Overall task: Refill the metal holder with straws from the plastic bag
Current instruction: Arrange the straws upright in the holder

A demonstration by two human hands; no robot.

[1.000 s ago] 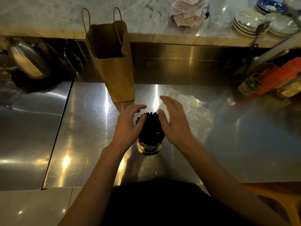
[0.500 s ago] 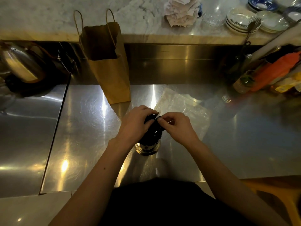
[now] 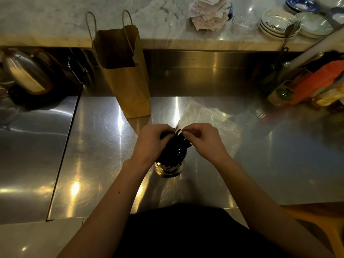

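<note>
At the far left a metal kettle (image 3: 26, 75) is sitting in the dark corner beside the steel counter (image 3: 96, 146). Further to the right, a brown paper bag (image 3: 130, 86) is standing upright at the back of the counter, with its mouth open. In the middle, the left hand (image 3: 150, 144) is curling its fingers around the left side of the black straws (image 3: 176, 146), near their upper ends. The straws are standing together in the metal holder (image 3: 168, 169), which is sitting on the counter just in front of the person, between the two forearms. The right hand (image 3: 202, 142) is meeting the left one above the holder. Its thumb and forefinger are pinching the tips of one or two straws, and its other fingers are curled in. Behind this hand the clear plastic bag (image 3: 210, 118) is lying flat on the counter; I cannot tell if straws are inside it. At the far right an orange packet (image 3: 316, 79) is lying among bottles, and plates (image 3: 277, 25) are sitting stacked on the marble ledge above.
</note>
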